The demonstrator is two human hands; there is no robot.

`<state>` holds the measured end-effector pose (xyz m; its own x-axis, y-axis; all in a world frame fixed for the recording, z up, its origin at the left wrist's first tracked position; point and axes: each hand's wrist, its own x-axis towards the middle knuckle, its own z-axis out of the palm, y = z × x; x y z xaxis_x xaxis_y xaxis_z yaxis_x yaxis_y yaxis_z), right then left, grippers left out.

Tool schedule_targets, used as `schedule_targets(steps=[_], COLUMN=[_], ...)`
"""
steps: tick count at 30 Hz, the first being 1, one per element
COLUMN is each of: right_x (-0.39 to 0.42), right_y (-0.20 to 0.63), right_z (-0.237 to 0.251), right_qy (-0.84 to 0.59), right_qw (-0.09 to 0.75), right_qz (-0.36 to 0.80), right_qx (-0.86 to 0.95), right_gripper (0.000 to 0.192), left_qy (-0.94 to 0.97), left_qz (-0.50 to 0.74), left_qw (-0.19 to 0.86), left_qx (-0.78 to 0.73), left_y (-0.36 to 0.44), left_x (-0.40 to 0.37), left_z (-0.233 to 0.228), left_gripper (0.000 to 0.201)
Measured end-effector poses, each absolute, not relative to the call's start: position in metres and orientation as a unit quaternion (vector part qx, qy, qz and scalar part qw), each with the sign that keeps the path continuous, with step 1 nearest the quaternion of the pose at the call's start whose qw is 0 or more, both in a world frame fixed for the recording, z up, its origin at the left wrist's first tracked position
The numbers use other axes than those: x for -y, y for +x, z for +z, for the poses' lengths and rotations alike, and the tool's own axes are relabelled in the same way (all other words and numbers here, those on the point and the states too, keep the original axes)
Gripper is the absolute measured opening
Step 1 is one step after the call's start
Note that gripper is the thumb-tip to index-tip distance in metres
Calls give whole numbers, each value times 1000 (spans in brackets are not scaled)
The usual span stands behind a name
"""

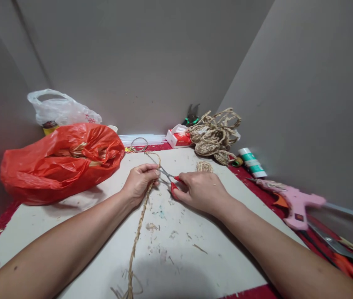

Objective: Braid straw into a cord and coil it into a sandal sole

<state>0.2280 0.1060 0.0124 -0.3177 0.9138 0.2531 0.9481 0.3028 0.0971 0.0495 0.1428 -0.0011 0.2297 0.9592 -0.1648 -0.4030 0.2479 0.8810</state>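
My left hand point(139, 181) pinches a braided straw rope point(137, 236) that runs from my fingers down toward the near edge of the white board point(176, 257). My right hand point(199, 190) grips small red-handled scissors point(167, 176), whose blades point left and meet the rope just at my left fingertips. A thin strand of the rope rises from my left fingers toward the back. Both hands hover over the middle of the board.
A red plastic bag point(60, 162) of straw lies at the left, a white bag point(60, 110) behind it. A pile of braided rope point(215, 135), a tissue pack point(178, 138), a tape roll point(251, 162), a pink glue gun point(297, 203) and long shears point(341, 249) line the right.
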Motion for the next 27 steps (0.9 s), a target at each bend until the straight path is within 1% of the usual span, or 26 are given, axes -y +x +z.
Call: schedule_targets(steps=[10, 17, 22, 27], right_x=[-105, -103, -104, -106], right_y=[225, 224, 223, 224], right_z=[16, 13, 11, 10], right_qy=[-586, -587, -594, -592], right_qw=[53, 46, 34, 42], right_qz=[-142, -138, -117, -83], right_qx=[796, 796, 795, 801], right_gripper=[33, 34, 34, 31], left_qy=[388, 402, 401, 393], left_qz=[512, 507, 506, 510], left_qw=[656, 646, 649, 648], left_qx=[-397, -405, -403, -407], left_y=[51, 52, 53, 52], left_x=[-141, -140, -141, -143], left_z=[1, 1, 0, -1], left_gripper=[21, 20, 18, 16])
